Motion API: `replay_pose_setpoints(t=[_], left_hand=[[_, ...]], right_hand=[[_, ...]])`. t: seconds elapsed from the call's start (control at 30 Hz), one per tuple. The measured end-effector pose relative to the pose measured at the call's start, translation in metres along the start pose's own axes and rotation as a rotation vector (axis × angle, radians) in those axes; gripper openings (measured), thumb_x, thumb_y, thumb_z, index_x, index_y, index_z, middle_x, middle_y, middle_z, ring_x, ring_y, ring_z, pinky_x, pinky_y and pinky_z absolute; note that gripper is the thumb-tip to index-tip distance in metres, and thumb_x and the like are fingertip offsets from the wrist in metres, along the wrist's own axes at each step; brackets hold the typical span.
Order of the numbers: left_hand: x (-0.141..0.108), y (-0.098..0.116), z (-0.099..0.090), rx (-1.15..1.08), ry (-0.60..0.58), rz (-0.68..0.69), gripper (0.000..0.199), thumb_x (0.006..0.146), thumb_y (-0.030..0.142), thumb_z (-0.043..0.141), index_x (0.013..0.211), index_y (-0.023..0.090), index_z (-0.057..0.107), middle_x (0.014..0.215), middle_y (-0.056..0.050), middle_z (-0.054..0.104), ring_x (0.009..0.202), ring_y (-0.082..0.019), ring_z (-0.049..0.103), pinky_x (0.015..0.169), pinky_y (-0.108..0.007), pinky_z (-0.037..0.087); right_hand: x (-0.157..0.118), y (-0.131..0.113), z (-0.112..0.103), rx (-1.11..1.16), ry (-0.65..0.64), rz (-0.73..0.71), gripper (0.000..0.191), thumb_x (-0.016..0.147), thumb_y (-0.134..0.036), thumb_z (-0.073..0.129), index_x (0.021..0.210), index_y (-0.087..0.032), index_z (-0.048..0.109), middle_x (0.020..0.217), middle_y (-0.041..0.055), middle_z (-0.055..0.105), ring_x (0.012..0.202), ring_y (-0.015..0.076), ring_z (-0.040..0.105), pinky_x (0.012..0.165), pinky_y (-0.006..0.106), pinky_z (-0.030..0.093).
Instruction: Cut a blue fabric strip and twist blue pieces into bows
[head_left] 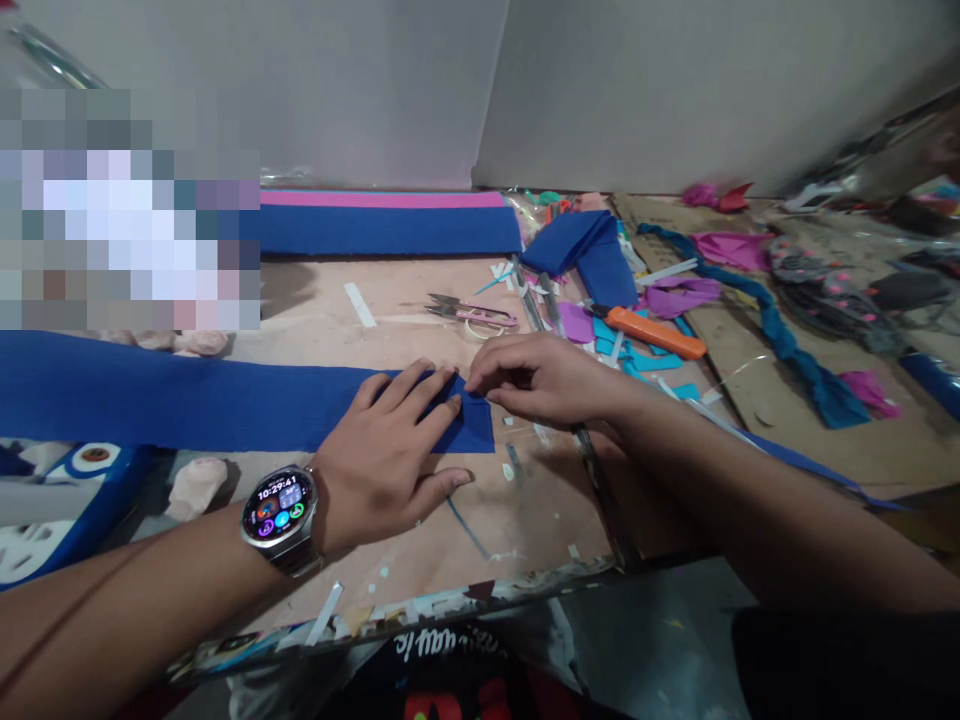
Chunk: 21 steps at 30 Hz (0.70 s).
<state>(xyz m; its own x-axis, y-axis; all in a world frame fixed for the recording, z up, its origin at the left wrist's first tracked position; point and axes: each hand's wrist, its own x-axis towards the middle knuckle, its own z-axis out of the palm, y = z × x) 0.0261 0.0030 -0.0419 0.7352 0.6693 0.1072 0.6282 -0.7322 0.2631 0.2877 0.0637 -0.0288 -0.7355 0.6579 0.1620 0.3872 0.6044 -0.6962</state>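
A long blue fabric strip (pixel 187 400) lies across the table from the left edge to the middle. My left hand (pixel 394 440), with a smartwatch (pixel 279 508) on its wrist, rests on the strip near its right end, fingers spread. At the strip's upper right corner, my right hand (pixel 532 380) has thumb and index finger pinched together; the small bit between the fingertips is too hidden to name. Pink-handled thread snips (pixel 472 312) lie beyond my hands, beside a small ring of tape (pixel 484 330).
Another blue strip (pixel 390 230) with a pink one lies along the wall. An orange cutter (pixel 652 332), a folded blue piece (pixel 585 250) and fabric scraps are at right, near cardboard (pixel 765 390). A blue-and-white object (pixel 75 500) sits at left.
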Motion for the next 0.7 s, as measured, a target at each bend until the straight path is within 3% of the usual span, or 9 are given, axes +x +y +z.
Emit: replay_pose_setpoints(t=[0.33, 0.7], left_hand=[[0.0003, 0.0005, -0.0004, -0.005, 0.004, 0.000, 0.067, 0.101, 0.063, 0.043, 0.150, 0.018, 0.050, 0.167, -0.014, 0.038, 0.154, -0.039, 0.031, 0.115, -0.060, 0.034], [0.0001, 0.0007, -0.0012, -0.003, 0.000, -0.004, 0.063, 0.101, 0.062, 0.043, 0.145, 0.018, 0.053, 0.166, -0.015, 0.039, 0.153, -0.038, 0.032, 0.116, -0.059, 0.033]], right_hand=[[-0.0002, 0.0006, -0.0012, -0.069, -0.022, -0.046, 0.013, 0.092, -0.019, 0.071, 0.100, -0.020, 0.081, 0.100, 0.0061, 0.071, 0.088, 0.0157, 0.070, 0.082, 0.029, 0.053], [0.0012, -0.0042, -0.0018, -0.043, -0.078, -0.028, 0.014, 0.099, -0.020, 0.061, 0.098, -0.018, 0.075, 0.098, 0.0075, 0.072, 0.092, 0.0176, 0.069, 0.086, 0.031, 0.053]])
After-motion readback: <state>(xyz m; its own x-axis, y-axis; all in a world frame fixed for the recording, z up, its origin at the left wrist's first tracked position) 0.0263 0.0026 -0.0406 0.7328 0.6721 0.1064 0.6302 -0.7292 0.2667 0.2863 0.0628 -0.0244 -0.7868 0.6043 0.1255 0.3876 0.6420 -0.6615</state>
